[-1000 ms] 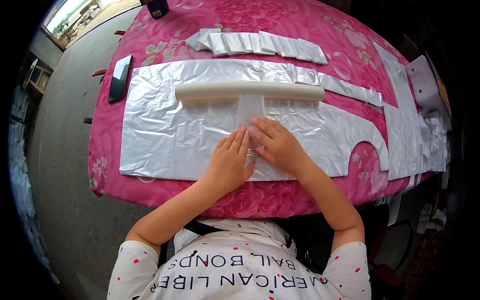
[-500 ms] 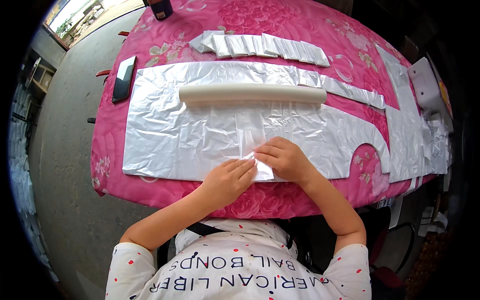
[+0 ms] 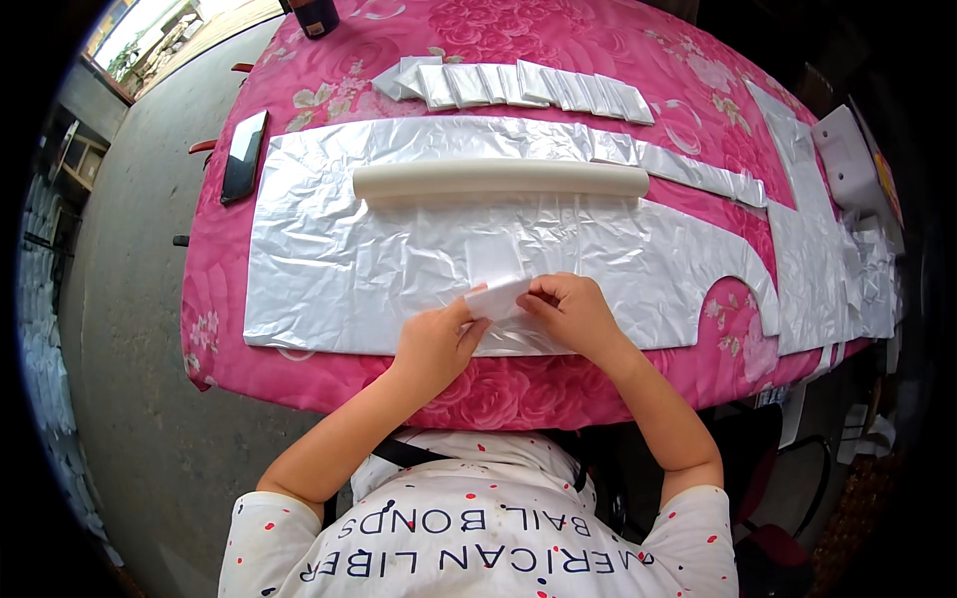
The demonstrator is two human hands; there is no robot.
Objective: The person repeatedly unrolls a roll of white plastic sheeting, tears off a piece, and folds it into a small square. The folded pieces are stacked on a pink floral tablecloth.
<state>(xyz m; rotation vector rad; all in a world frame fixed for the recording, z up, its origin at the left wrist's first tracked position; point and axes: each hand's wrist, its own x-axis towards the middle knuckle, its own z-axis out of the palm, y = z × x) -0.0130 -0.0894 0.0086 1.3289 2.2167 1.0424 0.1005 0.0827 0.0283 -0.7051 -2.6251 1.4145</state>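
Between my hands is a thin, translucent white plastic bag (image 3: 496, 298), folded into a small flat piece with its far part lying on the stack beneath. My left hand (image 3: 436, 334) grips the bag's left side, thumb below and fingers above. At the right end, my right hand (image 3: 570, 307) pinches the bag's edge between thumb and fingertips. Under both hands spreads a stack of flat, silvery-white plastic bags (image 3: 329, 269), cut in a curve at the right with a handle-like strip. Across the stack, just beyond my hands, lies a long off-white tube (image 3: 498, 179).
Folded white packets (image 3: 538, 85) overlap in a row at the far side of the pink floral tablecloth (image 3: 478, 30). A phone (image 3: 245, 157) lies at the left edge, a dark container (image 3: 316, 15) far left. More plastic bags (image 3: 812, 269) and a white box (image 3: 845, 159) are at the right.
My hands were pressing the folded plastic down near the stack's front edge. Now they have lifted its near end, folded it shorter and hold it between them; my left hand has turned.
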